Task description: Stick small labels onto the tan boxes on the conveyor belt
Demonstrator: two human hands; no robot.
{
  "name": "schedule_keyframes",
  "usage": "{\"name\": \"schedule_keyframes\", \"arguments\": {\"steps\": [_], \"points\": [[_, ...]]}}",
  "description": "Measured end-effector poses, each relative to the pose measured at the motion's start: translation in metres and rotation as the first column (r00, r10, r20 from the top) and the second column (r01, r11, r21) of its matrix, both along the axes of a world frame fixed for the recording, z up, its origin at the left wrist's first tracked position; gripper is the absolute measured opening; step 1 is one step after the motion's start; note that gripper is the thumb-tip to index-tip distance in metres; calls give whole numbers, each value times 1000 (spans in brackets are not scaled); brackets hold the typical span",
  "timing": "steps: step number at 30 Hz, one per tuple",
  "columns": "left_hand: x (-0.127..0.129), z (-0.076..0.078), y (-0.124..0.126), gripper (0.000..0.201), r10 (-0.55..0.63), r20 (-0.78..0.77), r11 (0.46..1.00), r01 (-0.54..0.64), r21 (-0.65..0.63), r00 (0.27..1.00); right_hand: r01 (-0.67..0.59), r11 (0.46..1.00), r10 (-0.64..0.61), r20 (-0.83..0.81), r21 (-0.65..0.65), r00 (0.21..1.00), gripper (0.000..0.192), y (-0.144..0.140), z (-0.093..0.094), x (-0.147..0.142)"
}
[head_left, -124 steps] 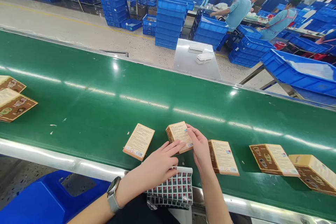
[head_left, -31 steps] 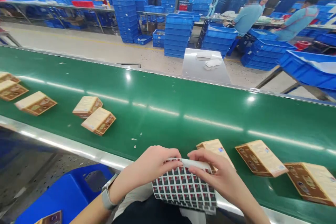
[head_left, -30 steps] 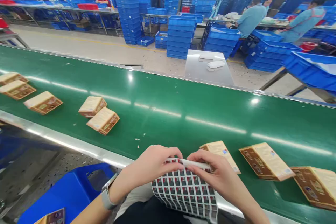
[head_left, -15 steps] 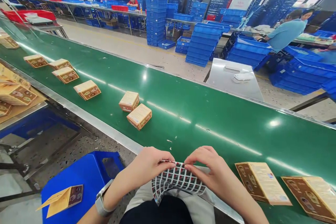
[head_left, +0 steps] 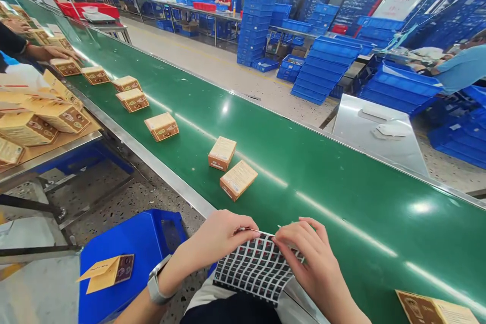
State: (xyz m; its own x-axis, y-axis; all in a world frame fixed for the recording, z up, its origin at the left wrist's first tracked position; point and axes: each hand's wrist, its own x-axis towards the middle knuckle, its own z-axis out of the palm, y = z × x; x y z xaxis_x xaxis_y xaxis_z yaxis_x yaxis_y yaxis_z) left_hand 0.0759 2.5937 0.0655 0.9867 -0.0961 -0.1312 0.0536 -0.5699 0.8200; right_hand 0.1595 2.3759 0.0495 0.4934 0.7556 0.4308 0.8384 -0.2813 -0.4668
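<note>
A sheet of small dark stickers [head_left: 250, 268] in a white grid, with touches of red along its upper rows, hangs over my lap at the near edge of the green belt. The thumb and fingers of my left hand [head_left: 228, 238] are closed on its top edge. My right hand [head_left: 307, 248] pinches the same edge near the right corner; whether a loose sticker is between its fingertips I cannot make out. Beyond my hands, two small brown-and-cream boxes [head_left: 239, 180] rest close together on the belt.
More boxes [head_left: 162, 126] line the green conveyor belt [head_left: 322, 197]. A flattened carton [head_left: 436, 309] lies at lower right. An open carton [head_left: 110, 271] is on a blue stool [head_left: 152, 243]. Cartons [head_left: 56, 116] crowd the left table. Another person's hand [head_left: 49, 53] reaches over the belt.
My view has swung left, so the boxes appear farther right and another person's hands have come into sight. The sticker sheet curls less and hangs flatter; both hands stay at its top edge.
</note>
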Motion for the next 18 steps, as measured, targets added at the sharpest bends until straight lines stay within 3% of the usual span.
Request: {"name": "schedule_keyframes", "arguments": {"steps": [4,12,18], "points": [[3,-3,6,23,-15,-24,1000,15,0,1000,11,1000,-9,-188,9,982,10,10,-2,2],[5,-5,10,30,80,-153,993,-92,-72,985,53,991,-79,219,121,972,17,21,-11,-2],[9,-23,-2,34,173,-275,958,-227,-177,946,-15,993,-23,315,120,949,16,17,-30,7]]}}
